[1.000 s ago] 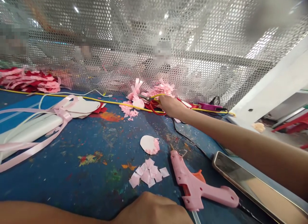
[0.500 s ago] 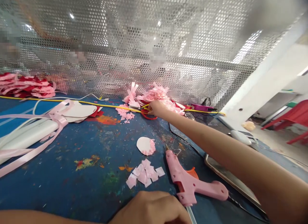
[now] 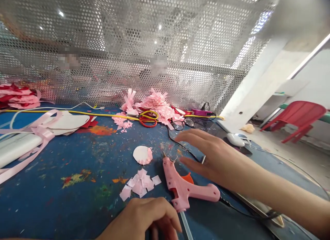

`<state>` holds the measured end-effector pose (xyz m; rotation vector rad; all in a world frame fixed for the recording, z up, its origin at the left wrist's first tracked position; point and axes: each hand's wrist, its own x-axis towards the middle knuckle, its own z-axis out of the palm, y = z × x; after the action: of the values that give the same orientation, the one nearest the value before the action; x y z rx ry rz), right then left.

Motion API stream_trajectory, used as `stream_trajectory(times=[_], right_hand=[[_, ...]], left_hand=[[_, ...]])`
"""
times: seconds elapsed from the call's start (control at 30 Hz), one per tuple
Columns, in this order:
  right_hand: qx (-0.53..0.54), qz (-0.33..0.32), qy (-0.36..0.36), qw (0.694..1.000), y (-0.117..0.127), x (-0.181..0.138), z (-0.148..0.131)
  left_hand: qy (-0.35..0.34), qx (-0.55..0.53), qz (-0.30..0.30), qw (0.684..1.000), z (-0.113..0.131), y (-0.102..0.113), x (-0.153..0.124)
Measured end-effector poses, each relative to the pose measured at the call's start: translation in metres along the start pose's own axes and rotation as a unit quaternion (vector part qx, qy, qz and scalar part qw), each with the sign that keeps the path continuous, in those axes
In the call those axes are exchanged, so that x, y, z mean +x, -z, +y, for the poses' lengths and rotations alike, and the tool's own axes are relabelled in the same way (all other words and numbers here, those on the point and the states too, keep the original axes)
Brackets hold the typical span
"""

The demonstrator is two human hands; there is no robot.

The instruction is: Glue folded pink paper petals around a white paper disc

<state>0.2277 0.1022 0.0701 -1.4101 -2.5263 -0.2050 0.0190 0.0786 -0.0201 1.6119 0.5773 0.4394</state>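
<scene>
Right grip (image 3: pixel 218 157) — off scissors (image 3: pixel 141 117), nearer glue gun (image 3: pixel 182 190)

Round the pink glue gun (image 3: pixel 177 183): spread right hand (image 3: pixel 218 157), two o'clock; curled left hand (image 3: pixel 144 214), eight; pink squares (image 3: pixel 140 183), nine; white disc (image 3: pixel 141 154), ten; scissors (image 3: pixel 148 117), eleven.

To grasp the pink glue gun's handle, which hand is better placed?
Probably the right hand: it appears open and empty, and the handle of the glue gun extends toward its side. The left hand curls near the glue stick.
</scene>
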Motion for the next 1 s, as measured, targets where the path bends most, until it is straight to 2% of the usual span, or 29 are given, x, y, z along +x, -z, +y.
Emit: stream_trajectory(times=[0.1,0.2,0.3,0.37,0.43,0.53,0.67,0.8,0.9,1.0], right_hand=[[-0.032,-0.019,-0.035,0.999,-0.001,-0.045,0.005],[-0.093,-0.025,-0.112,0.989,-0.010,-0.086,0.024],[-0.102,-0.081,-0.201,0.971,-0.018,-0.118,0.046],[-0.057,-0.167,-0.252,0.952,-0.020,-0.131,0.054],[-0.023,-0.193,-0.295,0.936,-0.021,-0.136,0.058],[-0.001,-0.141,-0.338,0.931,-0.022,-0.137,0.060],[0.032,-0.067,-0.367,0.927,-0.024,-0.139,0.071],[0.055,-0.003,-0.395,0.917,-0.022,-0.141,0.100],[0.063,0.021,-0.403,0.913,-0.020,-0.143,0.121],[0.077,0.015,-0.411,0.908,-0.021,-0.145,0.132]], left_hand=[[-0.008,0.010,0.001,1.000,-0.003,-0.001,-0.001],[-0.032,0.032,-0.005,0.999,-0.002,0.000,-0.003],[-0.065,0.062,-0.002,0.996,-0.001,0.001,-0.004],[-0.099,0.081,0.010,0.992,-0.002,0.003,-0.006],[-0.147,0.092,0.018,0.985,-0.005,0.003,-0.006],[-0.199,0.100,0.015,0.975,-0.011,0.004,-0.006],[-0.187,0.119,0.004,0.975,-0.013,0.004,-0.007],[-0.187,0.113,0.004,0.976,-0.011,0.005,-0.008],[-0.173,0.111,0.005,0.979,-0.009,0.005,-0.008],[-0.154,0.114,0.002,0.981,-0.006,0.005,-0.007]])
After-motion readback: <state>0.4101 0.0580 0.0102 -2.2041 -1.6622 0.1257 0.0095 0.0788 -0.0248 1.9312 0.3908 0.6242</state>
